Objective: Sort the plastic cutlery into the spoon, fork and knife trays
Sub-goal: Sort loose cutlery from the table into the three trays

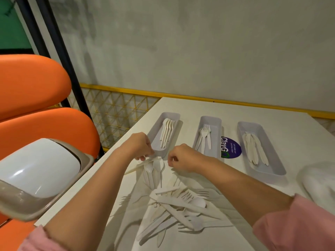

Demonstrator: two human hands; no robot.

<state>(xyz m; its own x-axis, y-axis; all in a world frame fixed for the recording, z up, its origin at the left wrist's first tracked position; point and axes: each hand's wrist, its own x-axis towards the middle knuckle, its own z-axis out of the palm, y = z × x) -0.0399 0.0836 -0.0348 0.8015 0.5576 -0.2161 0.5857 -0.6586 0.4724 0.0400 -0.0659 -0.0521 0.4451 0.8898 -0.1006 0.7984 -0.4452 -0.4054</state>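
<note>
A round purple sticker (pixel 233 148) is stuck to the white worktop (pixel 199 109); orange seats (pixel 36 87), a swing-lid bin (pixel 41 171) and a yellow mesh railing (pixel 116 113) are seen at left.

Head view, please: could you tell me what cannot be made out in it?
- Left hand and right hand: their curled fingers face away in the head view, so any grip is unclear.
- Loose pile of white plastic cutlery: pieces overlap, count unclear.
- Pale rounded object: blurred, cut by the right edge.
- Round purple sticker: small print too small.
</note>
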